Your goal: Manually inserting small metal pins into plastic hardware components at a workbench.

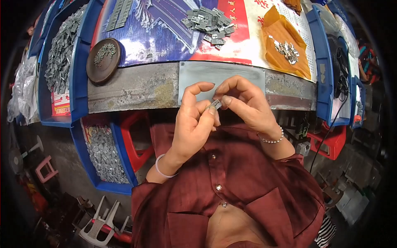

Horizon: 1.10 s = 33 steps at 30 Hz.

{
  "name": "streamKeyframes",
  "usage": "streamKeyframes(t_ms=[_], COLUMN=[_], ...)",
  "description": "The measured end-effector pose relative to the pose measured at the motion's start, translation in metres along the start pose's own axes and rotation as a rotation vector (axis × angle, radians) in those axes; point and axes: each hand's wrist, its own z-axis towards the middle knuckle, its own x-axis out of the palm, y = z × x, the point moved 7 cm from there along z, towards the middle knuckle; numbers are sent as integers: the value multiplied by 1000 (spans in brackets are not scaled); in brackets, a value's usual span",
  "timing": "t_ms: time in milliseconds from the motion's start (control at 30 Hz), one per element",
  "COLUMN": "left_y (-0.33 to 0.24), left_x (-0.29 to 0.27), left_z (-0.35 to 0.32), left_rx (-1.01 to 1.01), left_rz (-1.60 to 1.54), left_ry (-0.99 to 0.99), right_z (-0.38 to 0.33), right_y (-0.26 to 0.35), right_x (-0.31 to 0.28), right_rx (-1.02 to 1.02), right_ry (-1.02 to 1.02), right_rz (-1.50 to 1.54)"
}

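In the head view, a deep blue bin (79, 78) stands at the left end of my bench, heaped with small grey rectangular parts (64, 53), with a red and white printed sheet showing below the heap. Lower down, another blue bin (125, 159) holds a thick layer of similar grey parts (103, 151). On the bench, a round brown dish (103, 73) carries a scatter of tiny metallic pieces (105, 53). To the right, a creased sheet of orange-brown paper (273, 27) lies open beneath a small heap of shiny silvery pieces (287, 52). The blue bin (325, 70) at the right end holds a black bundle (337, 58), with clear plastic near its top. Straight ahead, a loose pile of grey rectangular parts (209, 24) sits directly on the printed sheet (165, 45) covering the bench.

The small grey part (216, 103) I am handling is at my left hand's fingertips, over the near edge of the pale metal plate (198, 72). My left hand (191, 124) pinches it between thumb and fingers, its outer end pointing up and to the right. My right hand (250, 103) is curled, thumb and forefinger drawn close together just beside that outer end; I cannot tell whether they grip anything.
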Motion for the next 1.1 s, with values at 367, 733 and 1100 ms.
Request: streamKeyframes(t_ms=[367, 733, 1100], left_y=[2, -31, -39], left_x=[-10, -38, -117], left_z=[9, 12, 15], left_rx=[-115, -30, 690], left_rz=[-73, -15, 594], left_ry=[71, 122, -549], right_z=[8, 37, 280], right_y=[35, 76, 104], right_x=[9, 48, 1], right_rx=[-292, -465, -558], right_ry=[267, 508, -86], right_rz=[-723, -1063, -1160])
